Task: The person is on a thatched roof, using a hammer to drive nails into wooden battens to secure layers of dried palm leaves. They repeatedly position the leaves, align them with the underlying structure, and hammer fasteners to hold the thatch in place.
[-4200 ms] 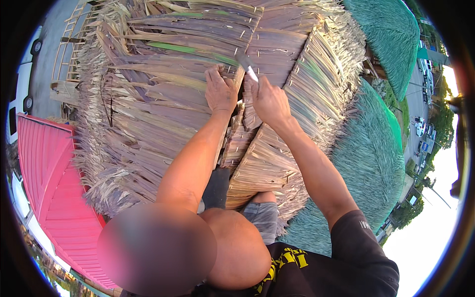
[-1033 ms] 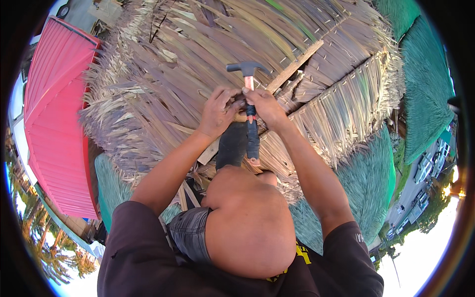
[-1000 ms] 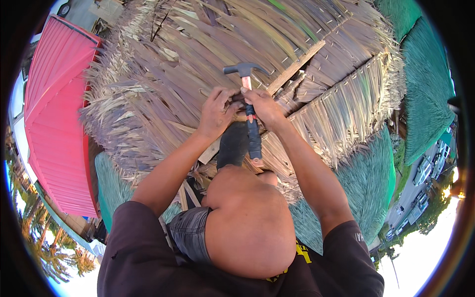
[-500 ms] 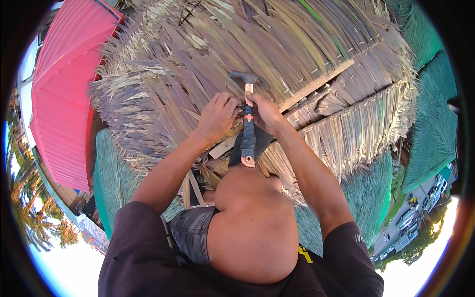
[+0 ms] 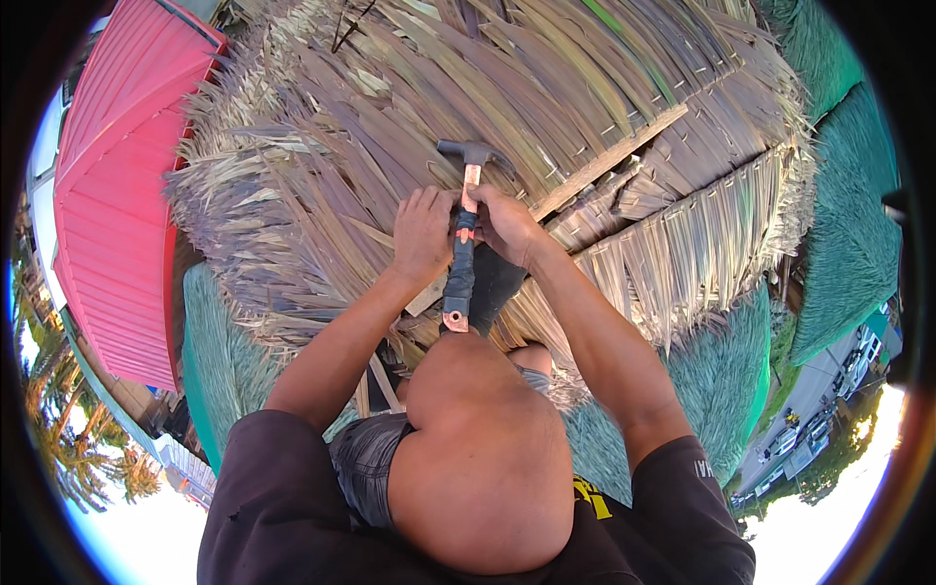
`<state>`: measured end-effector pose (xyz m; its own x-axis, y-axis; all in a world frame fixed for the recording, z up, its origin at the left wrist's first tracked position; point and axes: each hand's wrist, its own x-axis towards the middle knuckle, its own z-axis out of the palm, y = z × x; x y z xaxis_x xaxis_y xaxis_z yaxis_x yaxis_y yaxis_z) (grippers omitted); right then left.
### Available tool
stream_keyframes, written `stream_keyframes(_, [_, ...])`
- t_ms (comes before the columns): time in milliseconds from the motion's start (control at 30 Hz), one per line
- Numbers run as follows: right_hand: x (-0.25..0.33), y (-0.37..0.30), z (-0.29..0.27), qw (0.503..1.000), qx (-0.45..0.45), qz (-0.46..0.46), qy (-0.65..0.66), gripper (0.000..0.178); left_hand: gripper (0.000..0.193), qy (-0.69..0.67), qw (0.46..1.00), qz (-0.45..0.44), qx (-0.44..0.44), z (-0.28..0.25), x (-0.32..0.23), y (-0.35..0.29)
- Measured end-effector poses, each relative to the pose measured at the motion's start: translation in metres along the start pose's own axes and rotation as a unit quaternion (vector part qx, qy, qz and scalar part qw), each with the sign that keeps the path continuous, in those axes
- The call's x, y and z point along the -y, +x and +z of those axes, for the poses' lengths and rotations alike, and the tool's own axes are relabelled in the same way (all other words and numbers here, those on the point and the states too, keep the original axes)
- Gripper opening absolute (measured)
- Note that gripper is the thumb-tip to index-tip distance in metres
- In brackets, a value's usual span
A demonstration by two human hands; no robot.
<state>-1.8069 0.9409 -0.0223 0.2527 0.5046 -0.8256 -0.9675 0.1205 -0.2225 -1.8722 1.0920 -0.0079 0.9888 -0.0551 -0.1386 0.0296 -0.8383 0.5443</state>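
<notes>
A claw hammer (image 5: 460, 278) with a dark head and a black-wrapped handle lies in front of me, its head pointing away and its butt close to my bent knee (image 5: 468, 366). My right hand (image 5: 509, 229) grips the handle just below the head, thumb along the side. Right beside it, my left hand (image 5: 423, 236) rests low over the dry palm-leaf thatch (image 5: 390, 127), its fingers curled. Whatever those fingertips pinch is hidden behind the hammer handle. Under the hands a dark flat piece (image 5: 499, 292) shows next to the handle.
A wooden batten (image 5: 609, 164) runs slantwise across the thatch to the right, beside stitched leaf rows (image 5: 682, 234). A red metal roof (image 5: 122, 214) stands at the left. Green thatched roofs (image 5: 848, 224) lie lower on the right, with a street and vehicles (image 5: 809, 429) below.
The hammer and both hands have shifted slightly left in the picture, and the hammer leans a little more. My left fingers have shifted a little. The grip on the hammer stays the same.
</notes>
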Motion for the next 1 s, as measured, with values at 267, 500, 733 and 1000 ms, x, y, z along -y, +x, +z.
stream_keyframes(267, [0.018,-0.006,-0.032,0.978,-0.081,-0.108,-0.159,0.021,0.025,-0.075,0.996,0.043,0.025,0.007,0.009,0.001])
stream_keyframes(500, [0.000,-0.062,-0.106,0.732,-0.505,-0.371,-0.266,0.032,0.020,-0.152,0.976,0.148,0.045,0.022,-0.006,0.032])
stream_keyframes(733, [-0.061,-0.039,-0.125,0.700,-0.668,-0.226,-0.111,0.084,0.018,-0.059,0.954,0.285,0.065,0.083,-0.057,0.095])
stream_keyframes(1000, [-0.068,-0.021,-0.135,0.682,-0.667,-0.250,-0.165,0.073,0.027,0.084,0.947,0.287,0.118,0.103,-0.062,0.095])
